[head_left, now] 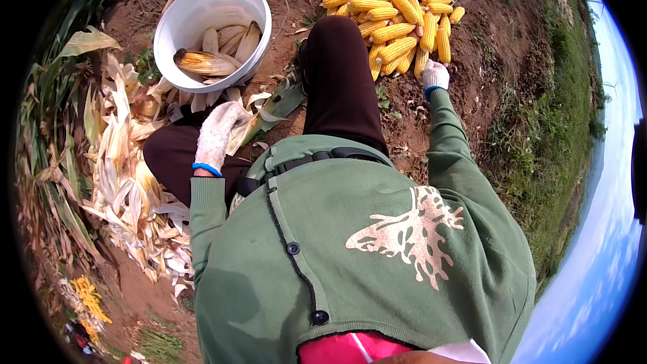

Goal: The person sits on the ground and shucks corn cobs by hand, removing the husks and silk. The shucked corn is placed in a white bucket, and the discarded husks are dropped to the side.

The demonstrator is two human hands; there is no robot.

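My left hand [219,133], in a white knit glove with a blue cuff, is closed by my bent knee, on a pale corn husk [240,136] that hangs below the fingers. In a matching glove, my right hand [435,75] reaches out to the near right edge of a heap of husked yellow corn [397,17]. Its curled fingers are at the end of one ear of corn [422,63] and seem to grip it. Left of the heap, a white bucket [164,47] contains several ears still in their husks [205,63].
Dry stripped husks [135,182] lie thick along the left, beside leafy corn stalks [50,141]. Brown soil [472,87] extends right of the heap to a grassy strip [539,128]. My dark-trousered knee [340,74] rises between bucket and heap. More yellow corn [89,300] lies at lower left.
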